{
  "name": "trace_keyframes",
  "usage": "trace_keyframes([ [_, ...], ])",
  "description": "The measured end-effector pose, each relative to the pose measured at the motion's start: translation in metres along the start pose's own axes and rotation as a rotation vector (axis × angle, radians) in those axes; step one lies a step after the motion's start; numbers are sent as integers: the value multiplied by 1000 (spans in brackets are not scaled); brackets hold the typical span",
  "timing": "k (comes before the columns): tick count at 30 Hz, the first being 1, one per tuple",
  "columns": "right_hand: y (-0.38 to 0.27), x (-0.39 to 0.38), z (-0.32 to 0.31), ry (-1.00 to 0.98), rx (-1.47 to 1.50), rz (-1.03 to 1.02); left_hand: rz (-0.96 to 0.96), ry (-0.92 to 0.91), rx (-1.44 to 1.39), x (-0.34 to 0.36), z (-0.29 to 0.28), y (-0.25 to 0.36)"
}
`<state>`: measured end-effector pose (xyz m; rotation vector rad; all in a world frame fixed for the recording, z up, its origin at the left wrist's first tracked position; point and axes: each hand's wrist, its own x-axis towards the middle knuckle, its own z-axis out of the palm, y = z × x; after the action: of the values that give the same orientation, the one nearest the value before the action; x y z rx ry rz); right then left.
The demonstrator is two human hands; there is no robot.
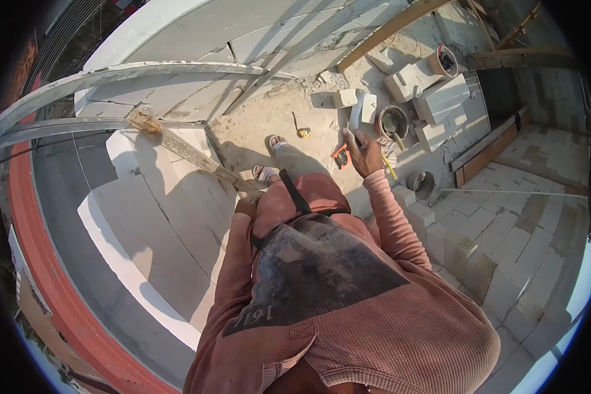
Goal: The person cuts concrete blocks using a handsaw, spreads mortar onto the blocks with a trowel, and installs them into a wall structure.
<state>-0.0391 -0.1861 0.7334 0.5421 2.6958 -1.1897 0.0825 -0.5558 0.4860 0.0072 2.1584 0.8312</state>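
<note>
My right hand [366,155] is raised in front of me, right of centre, its fingers closed. A narrow pale-grey piece [356,111] shows just beyond the fingertips; whether the hand holds it or it lies behind I cannot tell. Below this hand, on the floor, lies an orange and black tool [341,156] that looks like a tape measure. My left hand [246,207] hangs low beside my left hip, next to the block wall, and its fingers are mostly hidden. A yellow and black tape measure [303,132] rests on the dusty floor ahead of my sandalled feet.
White blocks [442,100] are stacked at the right, near a mortar bucket [393,122], a second bucket [443,60] and a round container [421,185]. A wooden plank [184,148] crosses the low wall [144,223] at left. Metal bars [144,69] slant above it.
</note>
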Motion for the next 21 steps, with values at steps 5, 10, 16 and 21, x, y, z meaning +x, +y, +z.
trace_keyframes([
  [5, 182, -79, 12, -49, -127, 398, -172, -222, -128, -5, 59, -28],
  [10, 286, -87, -24, -93, -207, 477, -436, -378, -58, 12, 95, -16],
  [16, 452, -11, -68, -106, -248, 626, -580, -170, -292, -32, 159, -7],
  [21, 642, 107, -71, -53, -603, 694, -975, 127, -677, -52, 232, 66],
])
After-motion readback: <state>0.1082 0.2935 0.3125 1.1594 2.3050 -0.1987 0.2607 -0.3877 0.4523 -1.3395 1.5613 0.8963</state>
